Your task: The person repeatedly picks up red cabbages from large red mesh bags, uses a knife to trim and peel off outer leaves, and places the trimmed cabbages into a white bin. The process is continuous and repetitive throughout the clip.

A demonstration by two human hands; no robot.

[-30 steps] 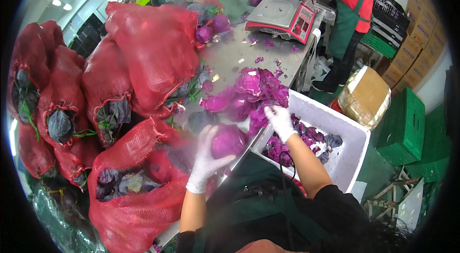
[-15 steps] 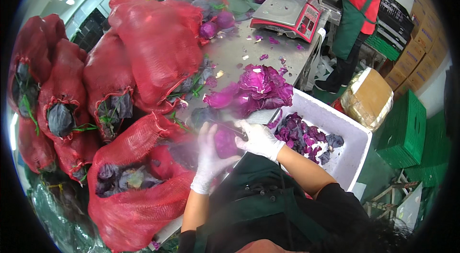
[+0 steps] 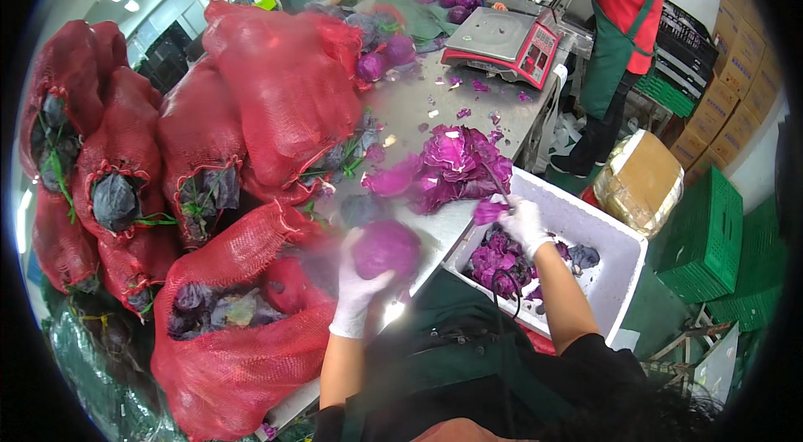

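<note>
As your left hand cups a round purple cabbage over the table's edge, its fingers spread around the near-left side with the thumb beneath, your right hand is closed about a slim dark tool, a torn purple leaf at its fingertips. White gloves cover both.

Blue print marks the brown cartons stacked far to the right of your right fingers, and pale marking lines the red front of a scale well beyond them; both are too small to read reliably.

The cabbage in your left fingers looks smooth and taut, slightly blurred. Just beyond your right fingertips, ruffled, glossy leaves heap on the brushed-metal table. Beneath your right hand, a white rectangular bin holds crumpled purple trimmings.

Left of your left fingers, an open red mesh sack sags around dull, grey-purple heads; bulging, tied sacks crowd farther off. Ribbed green plastic crates stand to the far right of your right fingers, while a co-worker in red shirt and green apron works beyond.
</note>
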